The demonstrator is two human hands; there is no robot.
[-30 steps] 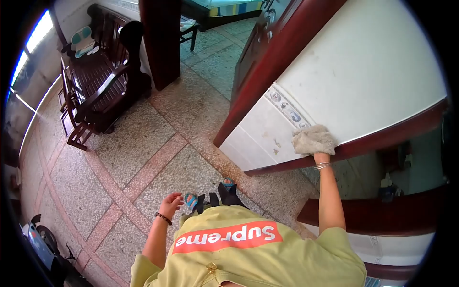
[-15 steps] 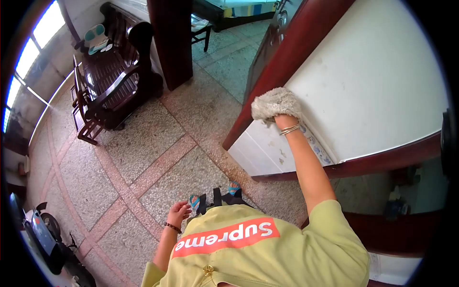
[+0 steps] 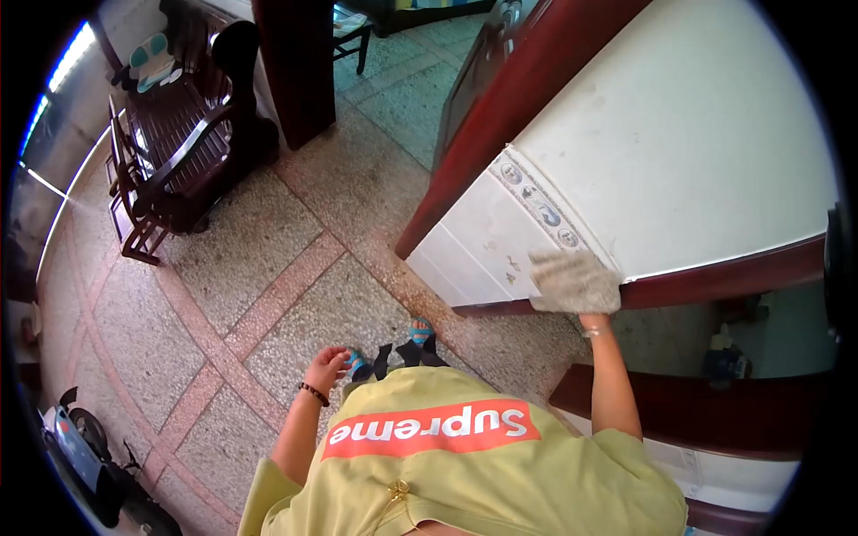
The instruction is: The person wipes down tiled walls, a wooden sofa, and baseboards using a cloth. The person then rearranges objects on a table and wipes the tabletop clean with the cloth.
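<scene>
A fluffy beige cleaning mitt (image 3: pixel 574 280) covers my right hand (image 3: pixel 593 319), hiding the fingers; only the wrist with its bracelets shows. The mitt is at the lower right end of the white tiled wall section (image 3: pixel 474 255), by the dark red wooden trim (image 3: pixel 715 284), and seems to rest against it. A patterned border tile strip (image 3: pixel 541 204) runs up and left from the mitt. My left hand (image 3: pixel 329 366), with a beaded bracelet, hangs in front of my body, fingers loosely bent and apart, holding nothing.
A dark wooden bench (image 3: pixel 192 134) stands at the upper left with a teal-and-white item (image 3: pixel 152 62) on it. A dark red door frame (image 3: pixel 527 98) edges the wall beside a doorway. A scooter (image 3: pixel 85 447) is at the lower left. Speckled floor (image 3: pixel 277 277) lies between.
My right hand with the mitt has moved down and right along the wall, from the door frame to the lower trim, uncovering the border strip. The view has shifted slightly. My left hand still hangs by my body.
</scene>
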